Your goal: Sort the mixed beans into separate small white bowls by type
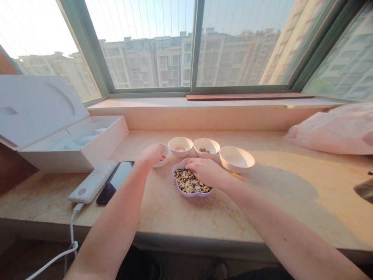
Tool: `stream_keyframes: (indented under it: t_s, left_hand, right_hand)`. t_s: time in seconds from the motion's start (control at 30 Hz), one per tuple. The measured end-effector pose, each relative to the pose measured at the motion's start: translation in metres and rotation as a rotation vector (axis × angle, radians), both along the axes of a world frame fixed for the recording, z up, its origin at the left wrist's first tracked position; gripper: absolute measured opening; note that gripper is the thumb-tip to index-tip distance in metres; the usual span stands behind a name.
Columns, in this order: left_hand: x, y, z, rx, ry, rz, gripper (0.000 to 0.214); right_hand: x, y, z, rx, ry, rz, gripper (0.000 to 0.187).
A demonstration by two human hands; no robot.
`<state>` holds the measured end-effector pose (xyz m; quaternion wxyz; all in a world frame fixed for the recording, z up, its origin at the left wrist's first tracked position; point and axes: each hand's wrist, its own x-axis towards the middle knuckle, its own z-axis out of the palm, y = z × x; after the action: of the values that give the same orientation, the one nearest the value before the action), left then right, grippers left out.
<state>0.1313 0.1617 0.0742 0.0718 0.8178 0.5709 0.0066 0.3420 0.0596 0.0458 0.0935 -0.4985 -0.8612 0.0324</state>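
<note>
A purple dish [178, 186] full of mixed beans and seeds sits on the stone sill in front of me. My right hand [205, 171] rests over its far edge, fingers curled down into the beans; what they pinch is hidden. My left hand [151, 154] hovers over the leftmost small white bowl [166, 157], fingers bunched together. Three more white bowls stand behind the dish: one with yellow grains [180, 146], one with dark seeds [206, 146], and a larger empty-looking one [236, 158].
An open white box [72, 142] with its lid raised stands at the left. A white power bank [91, 182] with a cable and a black phone [115, 182] lie beside it. A pink plastic bag [335, 132] lies at the right. Window glass runs behind.
</note>
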Motion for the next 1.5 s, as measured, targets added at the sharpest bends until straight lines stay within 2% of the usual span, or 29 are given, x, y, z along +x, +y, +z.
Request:
stream_keyframes:
  t_s: [0.23,0.53,0.83,1.0,1.07,1.2,1.3,1.4,1.5]
  left_hand:
    - [0.0,0.0,-0.002,0.007,-0.025,-0.003,0.01]
    - [-0.001,0.0,-0.003,0.067,-0.033,-0.013,0.01]
    - [0.003,-0.003,0.006,0.029,0.035,0.097,0.024]
    - [0.004,-0.003,0.006,0.099,-0.007,0.121,0.023]
    - [0.008,-0.007,0.006,0.17,-0.077,0.066,0.023]
    - [0.024,-0.019,0.005,0.272,-0.338,-0.196,0.028]
    - [0.037,-0.029,0.002,0.155,-0.519,-0.351,0.023]
    - [0.045,-0.035,-0.001,-0.032,-0.7,-0.474,0.021]
    - [0.049,-0.036,-0.008,-0.176,-0.811,-0.546,0.021]
  right_hand:
    - [0.002,0.005,-0.005,0.021,-0.04,-0.011,0.033]
    - [0.002,0.004,-0.003,0.013,-0.048,-0.038,0.027]
    - [0.008,-0.002,0.006,-0.006,0.169,-0.132,0.019]
    - [0.012,-0.003,0.006,-0.068,0.32,-0.145,0.011]
    - [0.011,-0.004,0.007,-0.07,0.356,-0.155,0.01]
    - [0.01,-0.007,0.013,-0.059,0.468,-0.231,0.01]
    - [0.012,-0.008,0.014,-0.046,0.57,-0.257,0.009]
    - [0.014,-0.007,0.013,-0.034,0.629,-0.264,0.009]
    - [0.015,-0.007,0.013,-0.034,0.649,-0.274,0.009]
